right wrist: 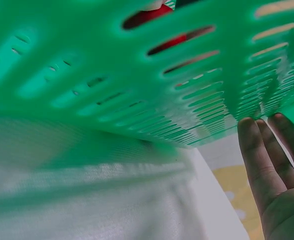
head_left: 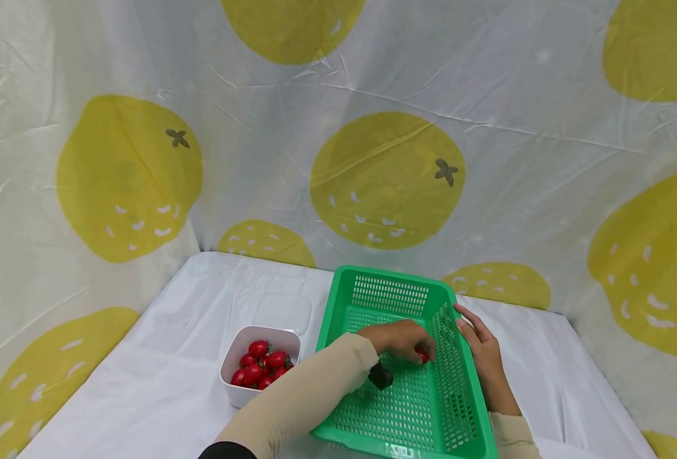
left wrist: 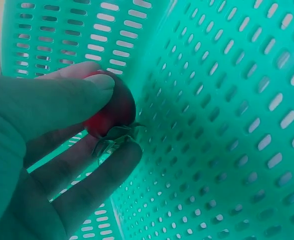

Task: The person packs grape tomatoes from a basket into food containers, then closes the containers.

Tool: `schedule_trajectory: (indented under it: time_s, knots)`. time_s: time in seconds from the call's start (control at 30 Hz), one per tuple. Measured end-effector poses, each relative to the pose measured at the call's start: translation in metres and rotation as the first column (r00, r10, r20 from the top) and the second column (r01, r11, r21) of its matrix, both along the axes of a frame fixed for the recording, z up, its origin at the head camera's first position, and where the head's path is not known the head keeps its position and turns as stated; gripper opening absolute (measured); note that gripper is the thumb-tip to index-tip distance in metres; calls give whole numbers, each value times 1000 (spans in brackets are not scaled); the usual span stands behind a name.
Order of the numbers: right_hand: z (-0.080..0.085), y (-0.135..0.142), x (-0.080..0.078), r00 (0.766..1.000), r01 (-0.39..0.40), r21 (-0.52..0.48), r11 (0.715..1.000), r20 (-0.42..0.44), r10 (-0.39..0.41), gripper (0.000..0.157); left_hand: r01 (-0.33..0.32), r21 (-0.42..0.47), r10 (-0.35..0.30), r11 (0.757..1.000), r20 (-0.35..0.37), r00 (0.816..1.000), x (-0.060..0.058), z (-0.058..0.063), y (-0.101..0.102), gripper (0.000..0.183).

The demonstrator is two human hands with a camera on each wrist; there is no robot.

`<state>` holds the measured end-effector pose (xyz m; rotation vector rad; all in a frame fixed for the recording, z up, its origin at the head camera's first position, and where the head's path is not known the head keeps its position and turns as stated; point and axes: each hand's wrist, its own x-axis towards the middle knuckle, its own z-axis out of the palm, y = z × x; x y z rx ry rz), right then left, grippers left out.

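My left hand [head_left: 403, 338] is down inside a green plastic basket [head_left: 384, 411], near its right wall. Between thumb and fingers it pinches a red cherry tomato [left wrist: 118, 106], whose green stem end shows below the thumb. My right hand [head_left: 486, 357] rests at the basket's right rim. In the right wrist view its straight fingers [right wrist: 274, 150] touch the outer side of the slotted wall. To the left of the basket, a white square container [head_left: 229, 376] holds several cherry tomatoes [head_left: 258, 370], partly covered by my left forearm.
A clear, flat lid [head_left: 283, 312] lies on the white tablecloth [head_left: 166, 376] behind the white container. A fabric curtain [head_left: 258, 146] with yellow fruit prints hangs behind and along both sides of the table. A dark device [head_left: 380, 376] sits beneath my left wrist.
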<state>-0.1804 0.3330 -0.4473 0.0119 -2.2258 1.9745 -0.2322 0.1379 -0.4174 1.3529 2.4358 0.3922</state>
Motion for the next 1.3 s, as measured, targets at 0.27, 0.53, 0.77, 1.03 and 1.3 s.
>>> schedule_trajectory:
  time_s: [0.27,0.53,0.77,1.03,1.3]
  knots:
    - [-2,1,-2,1000,3,-9,1000,-1,-3,48,25,21,-25,999,16,1000,-2,-1,0,18]
    - [-1,0,-2,1000,8,-13,1000,-15,-8,47,41,61,-44,997,42,998,-3,1,-1,17]
    - [2,-1,0,1000,5,4,1000,-10,-5,47,58,98,-61,994,29,998,-6,1,-2,17]
    - [-8,5,-7,1000,13,41,999,-3,-13,48,47,143,-50,989,21,999,-7,7,-2,17]
    - [-8,6,-6,1000,15,24,1000,20,-15,47,86,201,-91,976,13,996,-8,15,-3,18]
